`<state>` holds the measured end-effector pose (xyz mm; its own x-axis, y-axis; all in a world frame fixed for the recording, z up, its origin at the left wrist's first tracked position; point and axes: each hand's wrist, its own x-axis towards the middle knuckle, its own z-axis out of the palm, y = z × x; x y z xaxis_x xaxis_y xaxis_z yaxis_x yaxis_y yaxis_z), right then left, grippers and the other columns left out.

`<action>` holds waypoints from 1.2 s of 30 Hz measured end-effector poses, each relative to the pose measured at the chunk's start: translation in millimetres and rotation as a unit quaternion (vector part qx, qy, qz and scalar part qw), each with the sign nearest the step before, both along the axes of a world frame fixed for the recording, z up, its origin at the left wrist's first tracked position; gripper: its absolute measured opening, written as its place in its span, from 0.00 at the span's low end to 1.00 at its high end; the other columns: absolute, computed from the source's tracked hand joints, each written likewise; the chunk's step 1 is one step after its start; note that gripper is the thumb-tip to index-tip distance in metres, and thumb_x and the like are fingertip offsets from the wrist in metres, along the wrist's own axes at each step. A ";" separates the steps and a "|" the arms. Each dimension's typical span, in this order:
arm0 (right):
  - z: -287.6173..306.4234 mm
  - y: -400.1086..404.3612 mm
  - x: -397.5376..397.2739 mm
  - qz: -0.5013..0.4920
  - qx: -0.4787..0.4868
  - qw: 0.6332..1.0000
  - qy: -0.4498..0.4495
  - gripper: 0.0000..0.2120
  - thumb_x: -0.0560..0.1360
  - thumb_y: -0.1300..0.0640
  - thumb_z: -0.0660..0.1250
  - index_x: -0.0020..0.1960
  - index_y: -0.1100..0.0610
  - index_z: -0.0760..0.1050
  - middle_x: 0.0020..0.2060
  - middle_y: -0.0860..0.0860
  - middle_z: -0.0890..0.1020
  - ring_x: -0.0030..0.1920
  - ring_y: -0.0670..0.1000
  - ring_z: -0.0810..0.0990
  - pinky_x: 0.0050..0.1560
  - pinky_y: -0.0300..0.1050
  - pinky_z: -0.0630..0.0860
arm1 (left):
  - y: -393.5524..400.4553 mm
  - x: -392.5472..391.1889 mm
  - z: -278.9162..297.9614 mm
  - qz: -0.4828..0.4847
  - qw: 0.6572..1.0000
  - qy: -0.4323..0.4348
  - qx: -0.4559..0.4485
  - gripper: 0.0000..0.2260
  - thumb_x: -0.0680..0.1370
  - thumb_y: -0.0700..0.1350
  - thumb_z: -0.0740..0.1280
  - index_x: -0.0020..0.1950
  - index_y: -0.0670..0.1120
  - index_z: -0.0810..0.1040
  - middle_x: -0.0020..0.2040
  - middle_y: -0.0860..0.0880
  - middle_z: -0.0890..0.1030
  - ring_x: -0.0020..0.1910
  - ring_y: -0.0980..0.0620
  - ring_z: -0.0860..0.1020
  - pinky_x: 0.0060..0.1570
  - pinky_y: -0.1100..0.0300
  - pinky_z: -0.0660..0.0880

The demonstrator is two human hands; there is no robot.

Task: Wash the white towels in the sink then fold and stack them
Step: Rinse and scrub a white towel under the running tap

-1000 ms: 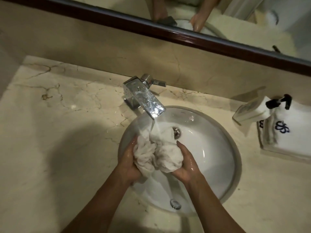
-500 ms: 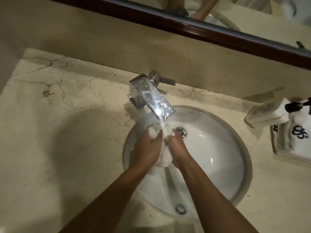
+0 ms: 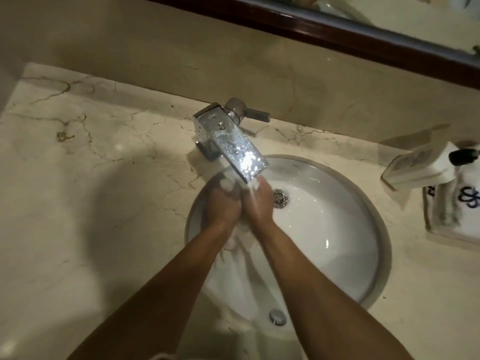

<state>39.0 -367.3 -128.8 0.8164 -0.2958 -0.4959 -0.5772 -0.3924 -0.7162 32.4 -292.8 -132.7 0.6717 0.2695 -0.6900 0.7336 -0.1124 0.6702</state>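
Towel: white towel (image 3: 240,241) bunched over the sink (image 3: 337,229), now almost hidden between the hands; a second ago it showed as two open wads.
Hands: left hand (image 3: 222,203) and right hand (image 3: 259,203) pressed together, both gripping the towel.
Faucet: faucet (image 3: 233,146) spout directly above the fingers.
Surroundings: folded monogrammed towel (image 3: 465,216) on the counter (image 3: 91,190), right.

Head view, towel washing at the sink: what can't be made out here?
- White towel: mostly covered by the left hand and right hand; its shape and each grip are unclear.
- Water stream: hidden under the faucet spout.
- Folded towel with the blue emblem: cut off by the right edge.
- Black-topped dispenser: blurred and cropped.
- Mirror: the reflection is mostly out of frame.
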 end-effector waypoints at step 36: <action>48.4 -19.5 -55.2 -0.076 0.195 0.978 0.003 0.12 0.79 0.49 0.68 0.55 0.57 0.77 0.50 0.57 0.85 0.50 0.54 0.84 0.55 0.53 0.79 | 9.7 -26.9 34.0 -0.150 0.987 -0.038 -0.036 0.22 0.86 0.47 0.55 0.78 0.41 0.61 0.77 0.41 0.65 0.74 0.44 0.67 0.65 0.62 0.62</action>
<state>-16.2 -386.8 -80.3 0.7740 -0.2007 -0.6005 -0.6127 0.0015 -0.7903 5.5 -283.1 -98.7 0.7642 0.0029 -0.6449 0.6223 -0.2662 0.7362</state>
